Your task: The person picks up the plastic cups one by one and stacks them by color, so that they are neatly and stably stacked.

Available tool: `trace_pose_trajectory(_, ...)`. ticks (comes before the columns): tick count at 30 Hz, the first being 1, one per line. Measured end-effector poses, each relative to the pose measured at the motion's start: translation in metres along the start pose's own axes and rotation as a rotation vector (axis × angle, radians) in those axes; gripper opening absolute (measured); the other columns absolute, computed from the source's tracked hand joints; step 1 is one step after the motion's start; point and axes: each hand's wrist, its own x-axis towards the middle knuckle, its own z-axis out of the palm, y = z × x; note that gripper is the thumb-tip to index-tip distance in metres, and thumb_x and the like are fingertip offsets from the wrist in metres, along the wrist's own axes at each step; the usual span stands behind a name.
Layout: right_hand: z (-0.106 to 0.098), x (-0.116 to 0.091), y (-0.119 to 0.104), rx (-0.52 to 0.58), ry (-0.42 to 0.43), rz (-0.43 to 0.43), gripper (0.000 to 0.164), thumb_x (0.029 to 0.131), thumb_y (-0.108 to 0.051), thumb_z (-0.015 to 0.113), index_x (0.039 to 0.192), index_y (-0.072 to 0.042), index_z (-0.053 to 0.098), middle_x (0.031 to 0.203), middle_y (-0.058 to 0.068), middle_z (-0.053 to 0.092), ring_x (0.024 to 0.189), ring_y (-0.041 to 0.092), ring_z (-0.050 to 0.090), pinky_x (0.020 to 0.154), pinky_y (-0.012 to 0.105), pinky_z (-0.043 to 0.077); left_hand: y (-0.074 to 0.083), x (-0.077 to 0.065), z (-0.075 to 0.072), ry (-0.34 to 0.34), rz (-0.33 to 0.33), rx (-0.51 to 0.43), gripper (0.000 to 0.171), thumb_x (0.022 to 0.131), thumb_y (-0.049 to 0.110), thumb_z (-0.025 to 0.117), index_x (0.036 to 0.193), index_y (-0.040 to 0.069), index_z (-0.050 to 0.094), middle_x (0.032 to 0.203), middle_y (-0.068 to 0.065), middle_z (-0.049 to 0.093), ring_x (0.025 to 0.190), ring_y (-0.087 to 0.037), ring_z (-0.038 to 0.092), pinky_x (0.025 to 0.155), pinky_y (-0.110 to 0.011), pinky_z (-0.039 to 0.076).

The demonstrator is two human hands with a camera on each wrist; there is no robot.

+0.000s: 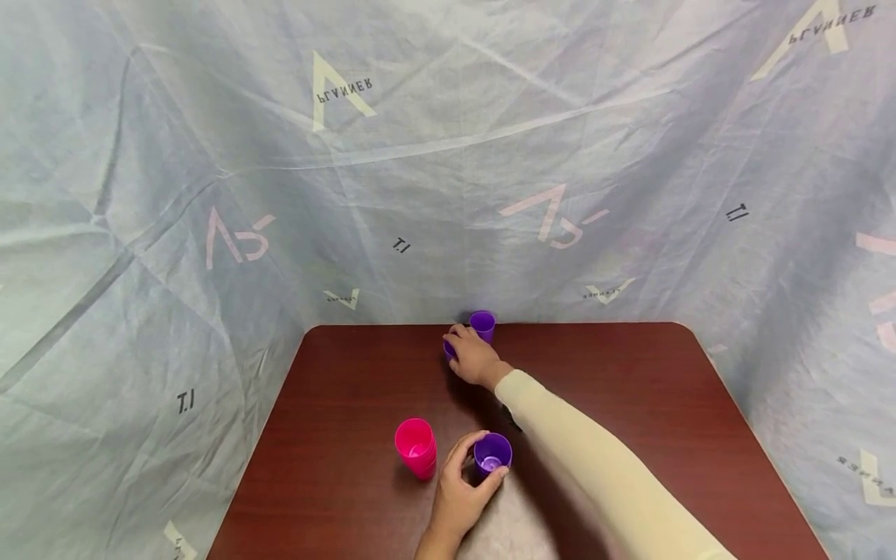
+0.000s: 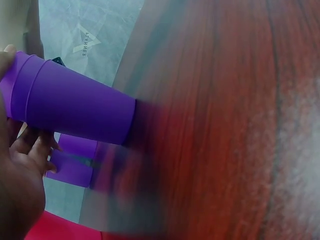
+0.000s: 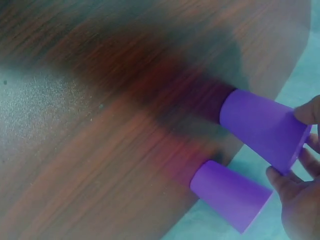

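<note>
Close to me, my left hand holds a purple cup upright, thumb and fingers around its upper part. In the left wrist view this purple cup shows more than one rim, so it looks like a nested stack. At the far table edge my right hand grips another purple cup near its rim, mostly covered by the hand in the head view. The right wrist view shows this cup beside a separate purple cup, which no hand touches.
A stack of pink cups stands upright to the left of my left hand. The brown wooden table has rounded far corners. A grey printed cloth hangs behind it and at both sides.
</note>
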Motion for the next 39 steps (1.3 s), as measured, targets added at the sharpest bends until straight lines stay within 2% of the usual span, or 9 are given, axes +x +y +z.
trace_pose_trajectory(5, -0.007, -0.009, 0.004, 0.057, 0.034, -0.013, 0.054, 0.093, -0.021, 0.075, 0.143, -0.005, 0.061, 0.148, 0.014, 0.057, 0.14, 0.037, 0.054, 0.122, 0.048, 0.044, -0.002, -0.001, 0.003, 0.02, -0.002, -0.015, 0.061, 0.084, 0.022, 0.091, 0.139, 0.021, 0.064, 0.135, 0.003, 0.07, 0.122, -0.016, 0.07, 0.099, -0.033, 0.061)
trace_pose_trajectory(9, -0.007, -0.017, 0.01, 0.073, 0.075, -0.003, 0.053, 0.09, -0.022, 0.078, 0.139, -0.007, 0.064, 0.144, 0.01, 0.059, 0.132, 0.032, 0.06, 0.116, 0.044, 0.051, -0.002, -0.001, 0.004, 0.025, 0.009, -0.026, 0.061, 0.084, 0.022, 0.091, 0.138, 0.015, 0.065, 0.133, 0.004, 0.071, 0.12, -0.016, 0.071, 0.098, -0.033, 0.061)
trace_pose_trajectory(12, -0.008, -0.02, 0.011, 0.092, 0.113, 0.0, 0.053, 0.088, -0.023, 0.081, 0.136, -0.008, 0.066, 0.141, 0.009, 0.06, 0.127, 0.03, 0.062, 0.109, 0.042, 0.055, -0.001, 0.0, 0.004, 0.022, 0.011, -0.045, 0.06, 0.085, 0.023, 0.09, 0.138, 0.01, 0.065, 0.132, 0.001, 0.071, 0.12, -0.017, 0.071, 0.1, -0.032, 0.06)
trace_pose_trajectory(16, -0.013, -0.026, 0.011, 0.114, 0.156, -0.004, 0.053, 0.085, -0.025, 0.083, 0.133, -0.007, 0.067, 0.137, 0.009, 0.061, 0.125, 0.03, 0.062, 0.11, 0.043, 0.055, 0.0, 0.002, 0.003, 0.013, 0.004, -0.063, 0.06, 0.085, 0.023, 0.09, 0.137, 0.008, 0.065, 0.13, -0.003, 0.072, 0.12, -0.018, 0.071, 0.102, -0.029, 0.059)
trace_pose_trajectory(21, -0.02, -0.036, 0.01, 0.124, 0.195, -0.008, 0.054, 0.084, -0.027, 0.082, 0.133, -0.008, 0.068, 0.135, 0.008, 0.063, 0.128, 0.03, 0.061, 0.112, 0.043, 0.053, 0.001, 0.001, 0.004, 0.007, -0.025, -0.085, 0.06, 0.084, 0.023, 0.091, 0.137, 0.011, 0.065, 0.131, -0.004, 0.072, 0.12, -0.017, 0.071, 0.104, -0.026, 0.057)
trace_pose_trajectory(26, -0.026, -0.047, 0.009, 0.157, 0.236, 0.007, 0.054, 0.085, -0.03, 0.081, 0.135, -0.01, 0.068, 0.136, 0.005, 0.063, 0.128, 0.027, 0.06, 0.108, 0.04, 0.055, 0.0, -0.001, 0.005, 0.018, -0.051, -0.12, 0.06, 0.083, 0.021, 0.092, 0.136, 0.01, 0.065, 0.131, -0.004, 0.072, 0.12, -0.018, 0.072, 0.104, -0.025, 0.057)
trace_pose_trajectory(30, -0.033, -0.057, 0.008, 0.201, 0.284, -0.008, 0.054, 0.086, -0.03, 0.08, 0.135, -0.011, 0.068, 0.136, 0.005, 0.063, 0.128, 0.025, 0.061, 0.108, 0.041, 0.056, -0.001, -0.001, 0.006, 0.024, -0.04, -0.132, 0.059, 0.083, 0.019, 0.091, 0.136, 0.009, 0.066, 0.13, -0.005, 0.072, 0.118, -0.021, 0.072, 0.103, -0.027, 0.058)
trace_pose_trajectory(35, -0.041, -0.068, 0.007, 0.272, 0.357, -0.053, 0.049, 0.086, -0.03, 0.076, 0.132, -0.013, 0.07, 0.131, 0.004, 0.064, 0.119, 0.023, 0.065, 0.102, 0.042, 0.058, -0.001, 0.001, 0.006, 0.021, -0.036, -0.147, 0.06, 0.084, 0.018, 0.091, 0.135, 0.003, 0.065, 0.13, -0.006, 0.072, 0.119, -0.018, 0.071, 0.103, -0.024, 0.057)
trace_pose_trajectory(39, -0.046, -0.077, 0.006, 0.324, 0.399, -0.077, 0.044, 0.085, -0.028, 0.074, 0.127, -0.015, 0.07, 0.127, 0.001, 0.065, 0.11, 0.019, 0.066, 0.094, 0.04, 0.058, -0.002, 0.001, 0.006, 0.025, 0.005, -0.141, 0.059, 0.083, 0.016, 0.091, 0.135, 0.004, 0.065, 0.13, -0.011, 0.072, 0.118, -0.017, 0.071, 0.103, -0.024, 0.058)
